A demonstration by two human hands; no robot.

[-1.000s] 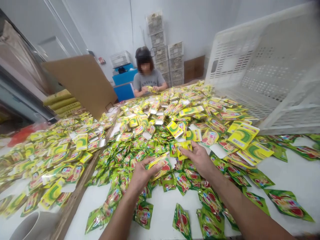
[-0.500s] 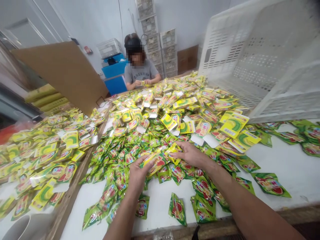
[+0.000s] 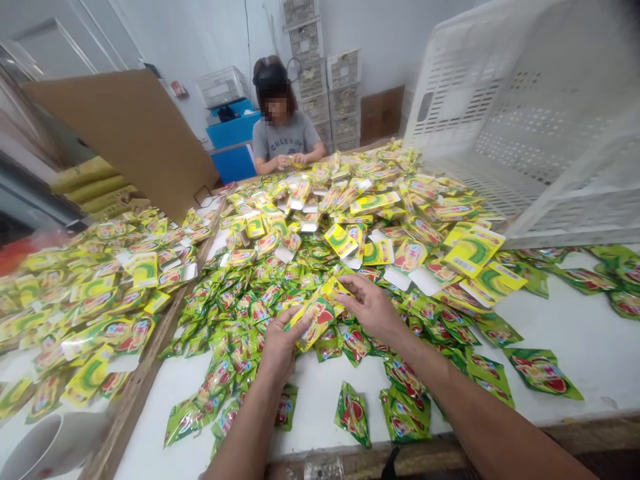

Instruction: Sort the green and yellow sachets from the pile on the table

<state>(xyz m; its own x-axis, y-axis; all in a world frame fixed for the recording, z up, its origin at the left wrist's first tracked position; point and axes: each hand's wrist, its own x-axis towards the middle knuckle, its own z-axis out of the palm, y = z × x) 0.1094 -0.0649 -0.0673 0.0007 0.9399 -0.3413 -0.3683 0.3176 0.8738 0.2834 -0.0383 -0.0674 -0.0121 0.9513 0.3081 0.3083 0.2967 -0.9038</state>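
Observation:
My left hand (image 3: 281, 341) grips a small yellow carton (image 3: 317, 323) with red fruit printed on it, thumb across its face. At the carton's far right end, my right hand (image 3: 374, 308) has its fingers and thumb closed on a yellow part; whether this is a flap or a packet going in, I cannot tell. Under and around both hands lie many green foil packets (image 3: 356, 343) with red fruit print. Beyond them rises a heap of yellow cartons (image 3: 383, 200), some with white flaps open.
A large white perforated crate (image 3: 450, 100) lies tipped at the right. A wooden strip (image 3: 165, 333) divides off more yellow cartons (image 3: 95, 297) at the left. Across the table sits a person (image 3: 285, 137) handling something small. A grey-white round container (image 3: 55, 443) is at the lower left.
My right hand has brought the yellow piece, earlier apart and angled from the carton, into line with the carton's end. My left hand keeps its hold, and the view has shifted slightly.

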